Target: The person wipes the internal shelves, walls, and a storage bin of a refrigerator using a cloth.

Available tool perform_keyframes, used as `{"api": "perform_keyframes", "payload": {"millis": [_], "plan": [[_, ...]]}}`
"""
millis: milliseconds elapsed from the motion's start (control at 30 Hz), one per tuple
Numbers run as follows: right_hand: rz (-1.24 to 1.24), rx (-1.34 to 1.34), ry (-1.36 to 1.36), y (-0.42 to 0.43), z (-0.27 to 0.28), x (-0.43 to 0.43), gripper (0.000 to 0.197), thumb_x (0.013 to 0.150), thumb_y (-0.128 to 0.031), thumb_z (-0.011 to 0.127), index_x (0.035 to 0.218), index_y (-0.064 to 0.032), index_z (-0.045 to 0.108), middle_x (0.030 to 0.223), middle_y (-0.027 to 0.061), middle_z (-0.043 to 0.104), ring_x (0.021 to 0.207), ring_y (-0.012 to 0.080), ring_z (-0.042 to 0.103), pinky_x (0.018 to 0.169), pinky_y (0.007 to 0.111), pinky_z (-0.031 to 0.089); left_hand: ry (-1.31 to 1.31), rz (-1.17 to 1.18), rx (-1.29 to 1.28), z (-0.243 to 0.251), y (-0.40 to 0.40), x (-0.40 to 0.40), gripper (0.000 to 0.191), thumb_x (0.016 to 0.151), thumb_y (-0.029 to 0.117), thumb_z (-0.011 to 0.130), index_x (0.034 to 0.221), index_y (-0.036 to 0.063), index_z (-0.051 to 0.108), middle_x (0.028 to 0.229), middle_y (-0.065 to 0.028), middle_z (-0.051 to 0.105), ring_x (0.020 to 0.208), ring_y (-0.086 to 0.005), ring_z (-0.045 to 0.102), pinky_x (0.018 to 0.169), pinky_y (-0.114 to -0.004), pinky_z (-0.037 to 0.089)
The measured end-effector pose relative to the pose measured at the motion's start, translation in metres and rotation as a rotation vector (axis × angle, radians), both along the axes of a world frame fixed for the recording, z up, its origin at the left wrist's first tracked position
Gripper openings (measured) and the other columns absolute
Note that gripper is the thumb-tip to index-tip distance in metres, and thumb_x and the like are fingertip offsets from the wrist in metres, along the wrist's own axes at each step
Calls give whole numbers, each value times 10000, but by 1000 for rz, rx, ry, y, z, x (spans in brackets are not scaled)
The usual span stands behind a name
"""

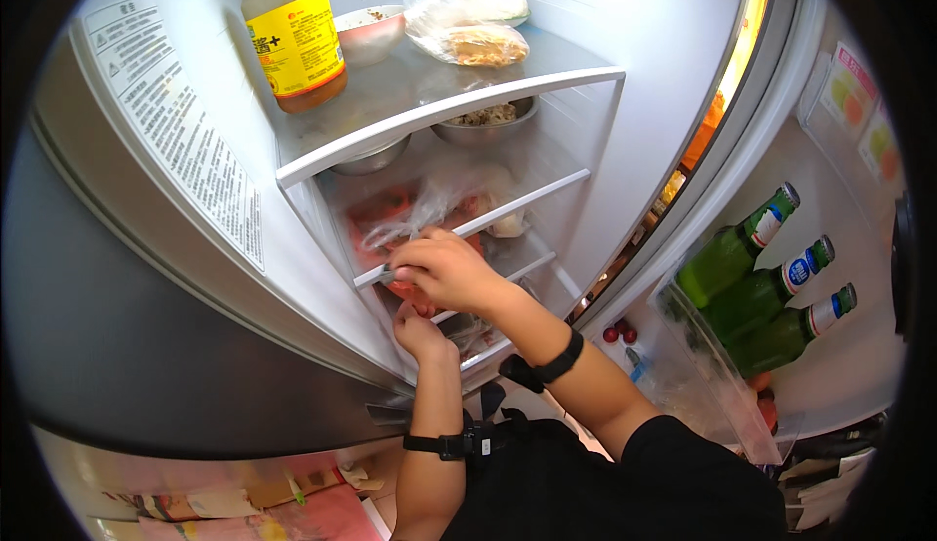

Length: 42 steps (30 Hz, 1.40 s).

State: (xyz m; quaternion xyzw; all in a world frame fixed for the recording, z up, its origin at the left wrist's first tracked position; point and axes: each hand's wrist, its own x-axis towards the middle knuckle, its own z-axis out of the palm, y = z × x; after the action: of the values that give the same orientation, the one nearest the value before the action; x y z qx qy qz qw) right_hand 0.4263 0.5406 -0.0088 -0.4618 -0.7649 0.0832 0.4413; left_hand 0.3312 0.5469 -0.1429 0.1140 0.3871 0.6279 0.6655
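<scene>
Both my hands are inside an open refrigerator, close together at the front edge of a glass shelf [523, 206] with white trim. My right hand [446, 266] is curled over the trim, thumb and fingers together; what lies between them is hard to make out. Just below it my left hand [421, 329] is bent inward at the wrist, its fingertips largely hidden. Something red [410, 291], seemingly plastic, shows between the two hands. Behind the right hand lies a knotted clear plastic bag [432, 201]. Red packaging [377, 212] and a pale bagged item [505, 223] sit around it.
The top shelf [454, 105] carries a yellow-lidded glass jar [300, 43], a bowl [372, 36] and bagged food [487, 43]. Beneath it stands a metal bowl of food [487, 127]. Several green bottles [761, 285] fill the open right door's bin [721, 365].
</scene>
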Motion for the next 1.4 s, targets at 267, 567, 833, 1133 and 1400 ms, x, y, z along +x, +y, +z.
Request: {"api": "perform_keyframes", "payload": {"millis": [267,567,833,1133,1400], "plan": [[-264,143,260,-20,-101,18,143,905,-110,659,986,0,701,1018,111,717,911,261,646,809,358,513,357,142,-33,31,-16,-3,305,975,87,509,1234,-67,464,1156,-140,548,1045,-209,560,916,-334,468],[588,-907,1710,53,-125,8,270,951,-203,627,1151,-22,638,1045,106,699,891,214,676,793,359,561,1437,155,782,129,-50,14,452,928,91,518,1363,-29,498,1494,-241,383,1368,-401,372,1135,-479,280],[728,-1003,1800,58,-146,-4,278,942,-203,637,1154,-23,635,1044,102,701,895,214,676,797,356,562,1649,-284,633,109,-52,25,714,928,281,593,1467,-87,302,1545,-286,289,1416,-423,316,1153,-492,272],[714,-1013,1822,58,-147,9,289,933,-204,647,1159,-25,633,1042,97,702,899,213,676,801,353,563,1940,-330,531,140,-49,41,793,923,388,597,1452,-110,279,1484,-329,361,1074,-395,636,945,-487,445],[707,-981,1839,62,-150,20,299,924,-204,657,1163,-26,630,1040,93,704,902,213,676,805,350,564,1831,-522,319,153,-53,40,930,908,411,611,1506,-82,96,1570,-261,252,960,-483,652,801,-524,539]]}}
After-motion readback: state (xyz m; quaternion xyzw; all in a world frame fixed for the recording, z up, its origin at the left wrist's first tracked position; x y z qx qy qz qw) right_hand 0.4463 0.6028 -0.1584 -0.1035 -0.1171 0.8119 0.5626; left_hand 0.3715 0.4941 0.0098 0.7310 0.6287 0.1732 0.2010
